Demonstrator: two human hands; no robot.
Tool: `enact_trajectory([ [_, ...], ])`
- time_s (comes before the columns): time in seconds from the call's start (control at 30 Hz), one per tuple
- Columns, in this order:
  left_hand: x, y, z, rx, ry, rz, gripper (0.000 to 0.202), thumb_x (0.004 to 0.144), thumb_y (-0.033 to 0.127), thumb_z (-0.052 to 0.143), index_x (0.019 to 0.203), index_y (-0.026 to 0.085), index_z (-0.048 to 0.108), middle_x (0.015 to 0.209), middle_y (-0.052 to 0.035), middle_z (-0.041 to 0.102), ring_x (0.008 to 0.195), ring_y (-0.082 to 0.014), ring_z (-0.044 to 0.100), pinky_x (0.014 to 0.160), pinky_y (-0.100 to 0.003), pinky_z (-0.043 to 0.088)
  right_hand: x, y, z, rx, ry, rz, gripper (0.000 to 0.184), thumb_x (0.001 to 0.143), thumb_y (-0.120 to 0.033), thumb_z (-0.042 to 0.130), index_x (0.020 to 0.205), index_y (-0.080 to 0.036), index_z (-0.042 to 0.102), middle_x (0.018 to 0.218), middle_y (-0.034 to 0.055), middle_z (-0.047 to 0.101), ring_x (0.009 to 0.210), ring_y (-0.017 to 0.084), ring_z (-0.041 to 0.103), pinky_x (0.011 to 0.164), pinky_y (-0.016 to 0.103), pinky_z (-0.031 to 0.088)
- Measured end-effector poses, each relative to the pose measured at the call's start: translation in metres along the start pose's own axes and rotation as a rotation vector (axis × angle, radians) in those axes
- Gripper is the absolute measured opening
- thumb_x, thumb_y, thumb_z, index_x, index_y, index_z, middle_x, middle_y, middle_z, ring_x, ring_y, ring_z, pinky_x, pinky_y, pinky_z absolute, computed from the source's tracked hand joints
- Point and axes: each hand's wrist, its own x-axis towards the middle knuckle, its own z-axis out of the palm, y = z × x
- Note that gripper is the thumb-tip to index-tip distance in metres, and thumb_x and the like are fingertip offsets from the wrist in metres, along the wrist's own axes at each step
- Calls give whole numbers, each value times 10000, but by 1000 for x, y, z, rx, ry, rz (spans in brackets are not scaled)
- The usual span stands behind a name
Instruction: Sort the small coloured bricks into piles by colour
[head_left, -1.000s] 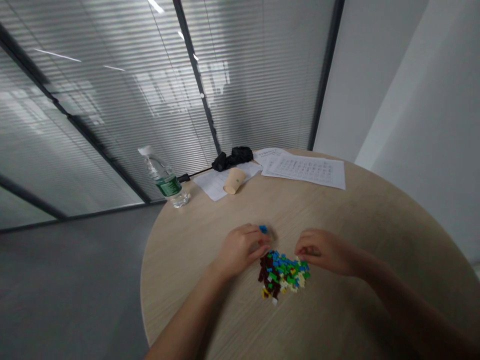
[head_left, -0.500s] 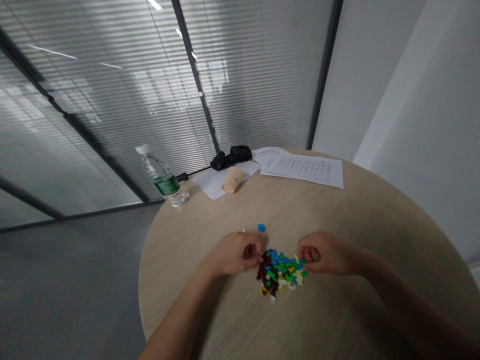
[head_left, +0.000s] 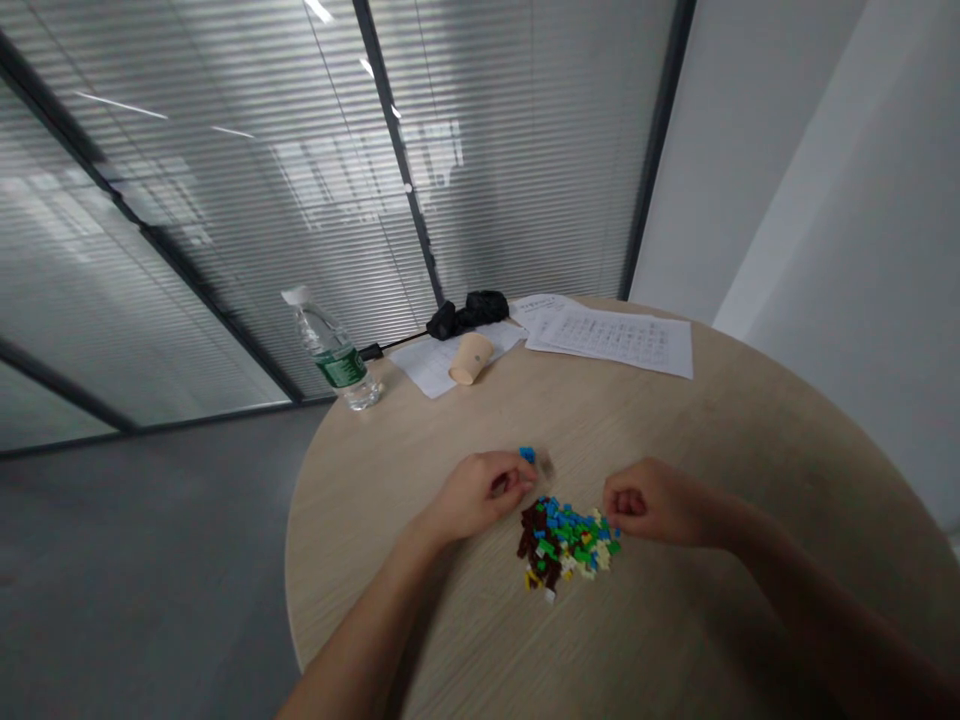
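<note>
A loose pile of small toy bricks (head_left: 574,538) in blue, green, dark brown, cream, yellow and white lies on the round table. My left hand (head_left: 480,493) hovers at its upper left, thumb and fingertips brought together. Just beyond those fingertips is a separate blue brick (head_left: 527,454). Whether anything small is pinched there I cannot make out; a faint brownish blur shows beside the fingers. At the pile's right edge, my right hand (head_left: 649,503) is closed with curled fingers, and whatever they may hold is hidden.
A water bottle (head_left: 343,366) with a green label stands at the table's left edge. Toward the back, a paper cup (head_left: 471,359) lies on its side by a folded black umbrella (head_left: 469,314). Printed sheets (head_left: 611,340) lie to the right. Beyond are glass panels with blinds.
My left hand has moved up from the pile's left side toward the separate blue brick. The right hand has drawn slightly back from the pile, its fingers curling more. The view has shifted slightly.
</note>
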Motion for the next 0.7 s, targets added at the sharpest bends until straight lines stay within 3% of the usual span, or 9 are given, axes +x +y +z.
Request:
enact_trajectory([
  [0.17, 1, -2, 3, -15, 39, 12, 192, 840, 198, 455, 903, 160, 632, 783, -18, 651, 620, -103, 538, 586, -214, 405, 0, 6, -1, 54, 0, 48, 107, 701, -216, 580, 624, -154, 621, 523, -10, 580, 482, 106, 500, 460, 196, 347],
  [0.47, 2, 2, 7, 12, 75, 66, 187, 847, 154, 459, 900, 166, 637, 770, -14, 642, 631, -101, 552, 608, -208, 414, -1, -1, -5, 30, 16, 36, 61, 669, -123, 539, 643, -177, 546, 536, -33, 530, 496, 104, 484, 468, 196, 340],
  [0.7, 5, 8, 22, 67, 140, 246, 200, 870, 337, 549, 967, 181, 629, 790, -29, 628, 750, -140, 574, 691, -228, 438, 4, -13, 0, 138, 122, -108, 85, 717, -123, 556, 741, -187, 504, 677, -14, 565, 627, 118, 531, 587, 215, 420],
])
